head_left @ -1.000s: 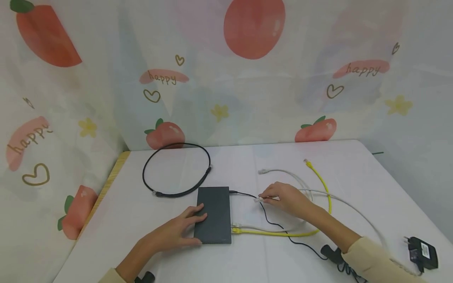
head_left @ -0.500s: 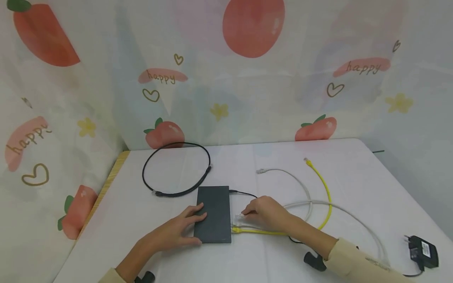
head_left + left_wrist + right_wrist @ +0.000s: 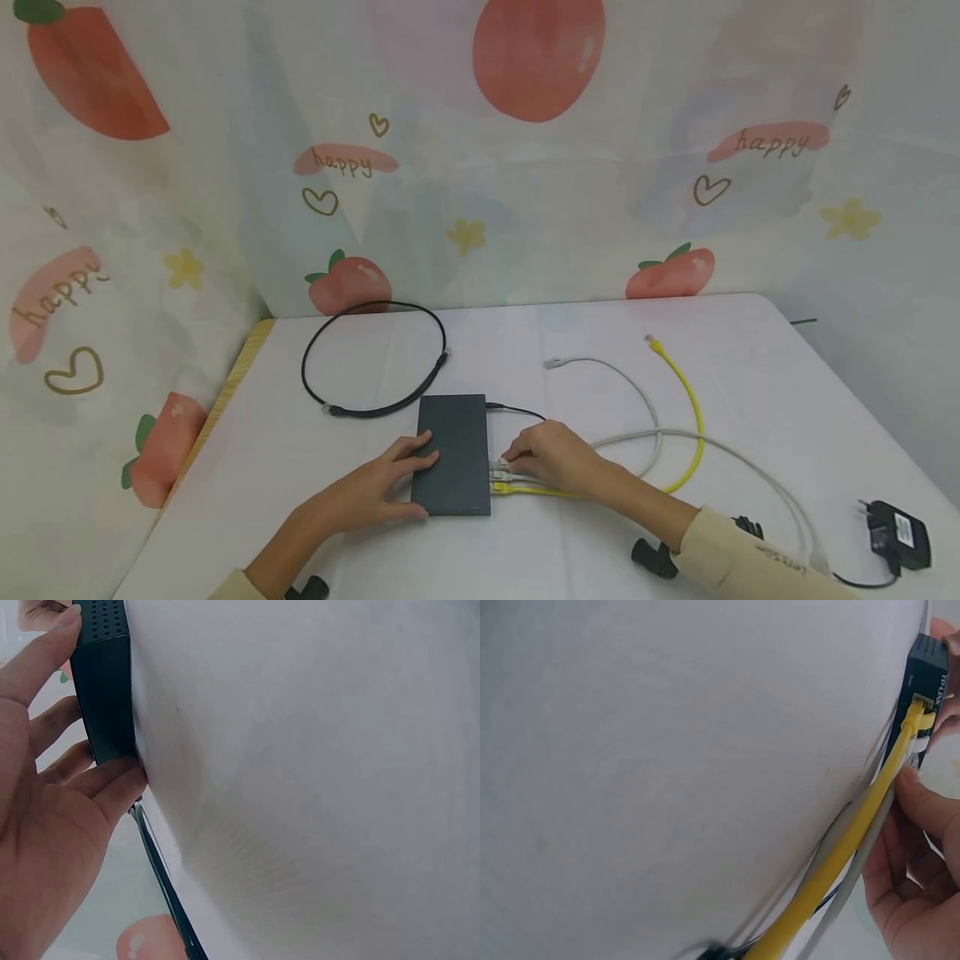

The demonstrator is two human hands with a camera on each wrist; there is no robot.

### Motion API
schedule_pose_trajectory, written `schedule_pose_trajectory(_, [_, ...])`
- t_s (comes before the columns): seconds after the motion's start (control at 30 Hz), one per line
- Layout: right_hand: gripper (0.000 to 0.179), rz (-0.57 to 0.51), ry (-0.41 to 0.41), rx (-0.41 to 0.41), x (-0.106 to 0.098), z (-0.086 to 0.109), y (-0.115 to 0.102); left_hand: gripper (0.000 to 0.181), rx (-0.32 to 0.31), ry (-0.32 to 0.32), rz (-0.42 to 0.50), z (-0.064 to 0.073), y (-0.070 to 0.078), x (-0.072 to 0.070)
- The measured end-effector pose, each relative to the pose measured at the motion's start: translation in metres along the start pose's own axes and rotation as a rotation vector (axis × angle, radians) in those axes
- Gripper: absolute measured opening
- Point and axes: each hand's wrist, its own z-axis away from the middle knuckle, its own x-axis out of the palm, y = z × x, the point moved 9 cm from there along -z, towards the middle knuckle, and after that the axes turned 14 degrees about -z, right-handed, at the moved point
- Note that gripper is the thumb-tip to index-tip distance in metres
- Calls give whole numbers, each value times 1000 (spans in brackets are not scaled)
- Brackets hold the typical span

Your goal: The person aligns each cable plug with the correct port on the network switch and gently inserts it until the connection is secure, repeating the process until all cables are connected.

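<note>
A dark grey network switch [image 3: 453, 454] lies flat on the white table. My left hand [image 3: 367, 498] grips its left side, thumb near the front corner and fingertips on top. At its right edge, my right hand [image 3: 558, 457] pinches the clear plug [image 3: 498, 465] of a grey Ethernet cable [image 3: 630, 437]. The plug touches the switch's port side; how deep it sits cannot be told. Just in front, another grey cable's plug [image 3: 501, 477] and a yellow Ethernet cable [image 3: 536, 491] sit in ports. In the right wrist view, the yellow plug [image 3: 913, 718] is in its port.
A thin black power cord [image 3: 517, 409] leaves the switch's right edge near the back. Behind to the left lies a coiled black cable [image 3: 390, 414]. A black power adapter [image 3: 897, 535] lies at the right. Loose cable ends, grey [image 3: 557, 363] and yellow [image 3: 655, 344], lie at the back right.
My right hand has moved left and toward the front with the pinched plug, from beside the black cord to the switch's port side. My left hand has stayed put.
</note>
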Motion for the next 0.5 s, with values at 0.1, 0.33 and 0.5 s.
schedule_pose_trajectory(0.1, [13,-35,3,-6,1,-1,-1,73,-1,-1,1,0,0,0])
schedule_pose_trajectory(0.33, [13,-185,11,11,4,-1,5,72,13,6,5,0,1,0])
schedule_pose_trajectory(0.5, [10,-284,4,70,7,-2,15,72,11,6,-8,0,0,0])
